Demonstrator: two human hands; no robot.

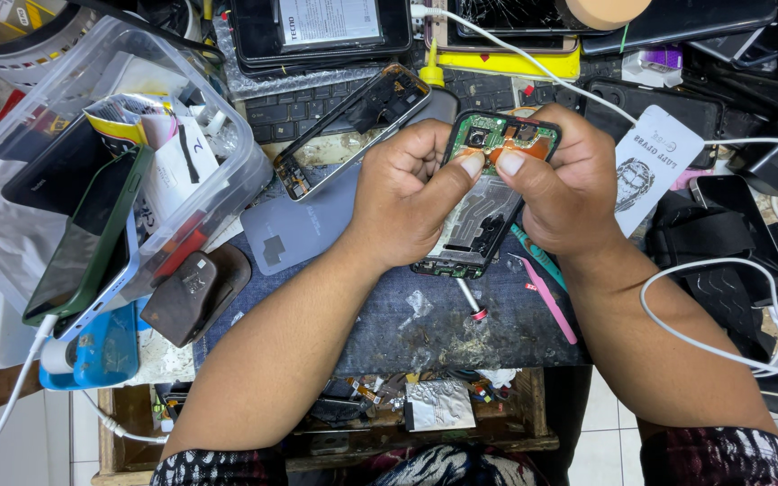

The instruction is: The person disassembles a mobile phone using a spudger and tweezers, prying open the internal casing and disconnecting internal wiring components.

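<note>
Both hands cradle an opened phone (483, 193) above the dark work mat (389, 315) — left hand (407, 193) and right hand (565, 184) gripping its sides, thumbs pressed together onto the exposed circuit board, steadying it; pink tweezers (547, 301) lie beside.

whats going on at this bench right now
A person holds an opened phone with its back cover off, circuit board exposed, above a dark work mat. The left hand and right hand grip it from both sides, with both thumbs pressing near the orange flex cable at the top. A bare phone frame lies just behind, pink tweezers and a small screwdriver rest on the mat, and a clear plastic tub of phones sits to the left.
</note>
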